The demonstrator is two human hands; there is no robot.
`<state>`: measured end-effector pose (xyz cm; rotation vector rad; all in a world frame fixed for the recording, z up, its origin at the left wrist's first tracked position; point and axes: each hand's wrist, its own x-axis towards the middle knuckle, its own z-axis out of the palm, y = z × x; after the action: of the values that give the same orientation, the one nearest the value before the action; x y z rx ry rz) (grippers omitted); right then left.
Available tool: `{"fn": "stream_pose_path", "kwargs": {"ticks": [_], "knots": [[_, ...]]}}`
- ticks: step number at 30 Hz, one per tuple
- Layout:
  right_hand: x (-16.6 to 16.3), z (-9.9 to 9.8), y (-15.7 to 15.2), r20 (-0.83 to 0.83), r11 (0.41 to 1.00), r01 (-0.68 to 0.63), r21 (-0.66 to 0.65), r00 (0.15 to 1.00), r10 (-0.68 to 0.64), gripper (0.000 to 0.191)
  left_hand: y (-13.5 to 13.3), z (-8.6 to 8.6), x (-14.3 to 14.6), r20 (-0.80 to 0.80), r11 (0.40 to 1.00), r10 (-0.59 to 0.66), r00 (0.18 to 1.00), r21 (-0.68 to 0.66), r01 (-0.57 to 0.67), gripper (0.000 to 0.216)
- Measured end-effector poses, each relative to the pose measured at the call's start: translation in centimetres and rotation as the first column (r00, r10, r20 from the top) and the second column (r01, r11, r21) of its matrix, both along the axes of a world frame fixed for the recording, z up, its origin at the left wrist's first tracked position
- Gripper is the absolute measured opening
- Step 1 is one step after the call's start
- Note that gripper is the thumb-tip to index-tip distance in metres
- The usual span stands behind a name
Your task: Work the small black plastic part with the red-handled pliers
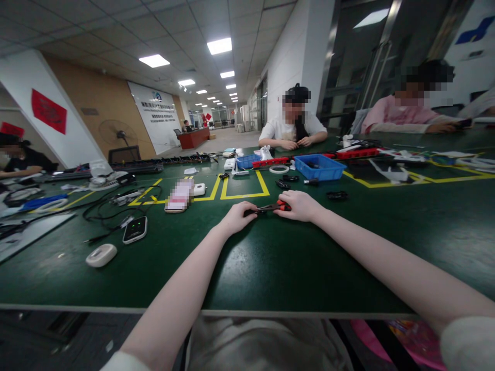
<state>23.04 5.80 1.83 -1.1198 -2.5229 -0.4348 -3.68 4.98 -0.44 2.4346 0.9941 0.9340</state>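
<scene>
Over the green table [247, 278], my right hand [300, 206] is closed around the red-and-black handles of a pair of pliers [267, 208]. The jaws point left, toward my left hand [236, 217]. Its thumb and fingers are pinched together at the jaw tips, around a small dark piece [252, 211] mostly hidden by the fingers. Whether the jaws grip that piece cannot be made out. Just beyond my right hand lie small black coiled cables [285, 184], and another black bundle [337, 195] is to its right.
A blue bin [320, 168] stands behind my hands, near a white ring-shaped coil [279, 169]. Left are a phone [180, 196], a black-and-white device [135, 230], a white rounded case [101, 255] and tangled cables. Across the table sits a person [293, 126]; others sit right and left.
</scene>
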Motion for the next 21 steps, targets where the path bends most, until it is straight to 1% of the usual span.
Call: {"fn": "stream_pose_path", "kwargs": {"ticks": [9, 21], "knots": [[0.0, 0.1, -0.1, -0.008, 1.0, 0.001, 0.001, 1.0, -0.001, 0.035, -1.1, 0.7, 0.3, -0.078, 0.999, 0.0, 0.997, 0.041, 0.003, 0.033], [0.0, 0.1, 0.0, -0.016, 1.0, -0.004, -0.016, 1.0, 0.004, 0.035, -1.4, 1.2, 0.4, -0.134, 0.998, 0.013, 0.991, 0.058, -0.005, 0.034]]}}
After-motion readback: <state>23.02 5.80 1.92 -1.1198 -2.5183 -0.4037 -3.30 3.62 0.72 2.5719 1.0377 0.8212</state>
